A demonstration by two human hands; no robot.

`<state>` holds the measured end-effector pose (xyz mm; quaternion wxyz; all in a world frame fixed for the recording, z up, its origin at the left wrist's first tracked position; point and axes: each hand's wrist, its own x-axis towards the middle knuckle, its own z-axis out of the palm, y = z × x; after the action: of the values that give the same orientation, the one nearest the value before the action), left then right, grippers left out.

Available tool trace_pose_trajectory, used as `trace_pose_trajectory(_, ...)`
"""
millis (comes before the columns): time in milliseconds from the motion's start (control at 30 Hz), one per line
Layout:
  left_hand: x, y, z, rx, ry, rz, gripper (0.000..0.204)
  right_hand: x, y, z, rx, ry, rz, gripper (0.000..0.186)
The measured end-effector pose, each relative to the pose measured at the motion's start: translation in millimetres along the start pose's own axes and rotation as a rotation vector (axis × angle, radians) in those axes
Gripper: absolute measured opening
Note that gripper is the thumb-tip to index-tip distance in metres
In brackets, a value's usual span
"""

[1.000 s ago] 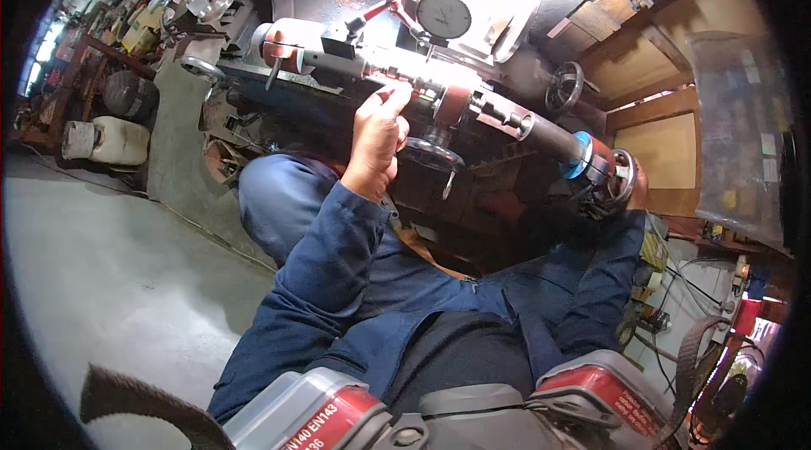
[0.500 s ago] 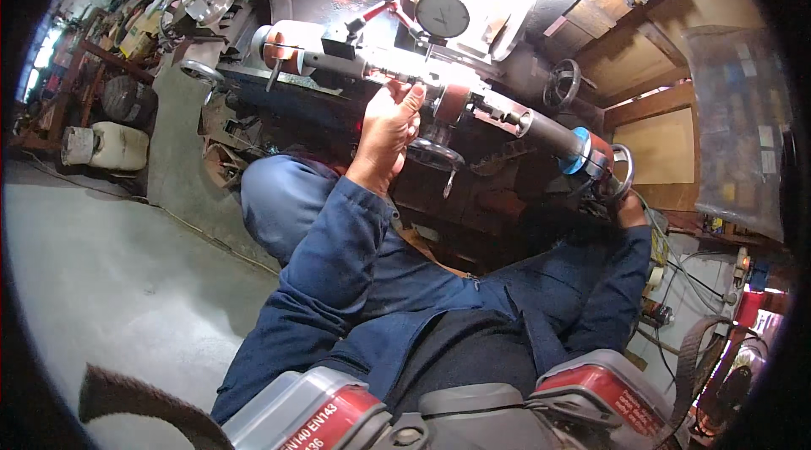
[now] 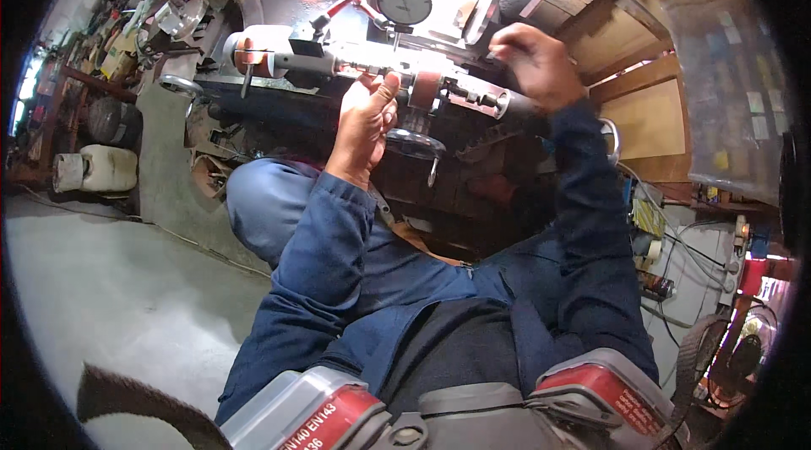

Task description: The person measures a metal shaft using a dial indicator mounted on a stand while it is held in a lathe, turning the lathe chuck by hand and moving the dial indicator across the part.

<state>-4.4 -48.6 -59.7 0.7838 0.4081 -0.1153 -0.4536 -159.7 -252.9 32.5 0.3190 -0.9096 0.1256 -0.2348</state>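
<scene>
My left hand (image 3: 365, 122) is pinched on a small metal shaft (image 3: 367, 70) in a horizontal machine assembly, just below a round dial indicator (image 3: 404, 2) on a red jointed arm with a black block base (image 3: 307, 43). Right of those fingers sits a reddish collar (image 3: 427, 89), with a steel handwheel (image 3: 416, 144) beneath. My right hand (image 3: 541, 66) is raised over the right end of the steel housing (image 3: 477, 94), its fingers bent and smeared by motion, so what is in them cannot be made out. It partly hides that end and its handwheel (image 3: 610, 139).
Another handwheel (image 3: 180, 87) sticks out at left. Cluttered metal parts (image 3: 177, 15) and a pale gas cylinder (image 3: 95, 172) stand beyond it. Wooden panels (image 3: 642, 125), a hanging clear plastic sheet (image 3: 722, 104) and cables (image 3: 676, 247) are at right. Grey floor (image 3: 127, 281) lies lower left.
My right hand has left the right-end handwheel and risen up and leftward, above the housing. My left hand stays at the small shaft. The machine appears shifted leftward in the picture.
</scene>
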Motion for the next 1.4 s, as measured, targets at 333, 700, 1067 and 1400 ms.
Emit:
trace_pose_trajectory(333, -0.6, 2.2, -3.1, 0.025, 0.025, -0.078, 0.021, 9.0, 29.1, 44.4, 0.308, -0.183, 0.419, 0.019)
trace_pose_trajectory(700, -0.9, 4.7, 0.4, 0.038, 0.049, -0.071, 0.022, 12.5, 32.8, 45.7, 0.432, -0.243, 0.341, 0.024)
trace_pose_trajectory(1067, 0.5, 7.4, -4.6, 0.032, -0.021, -0.075, 0.021, 11.7, 6.0, 41.7, 0.058, -0.201, 0.259, 0.028)
trace_pose_trajectory(1400, 0.1, 5.5, -3.3, -0.015, -0.028, -0.058, 0.018, 20.8, -13.0, 42.6, -0.317, -0.209, 0.185, 0.019)
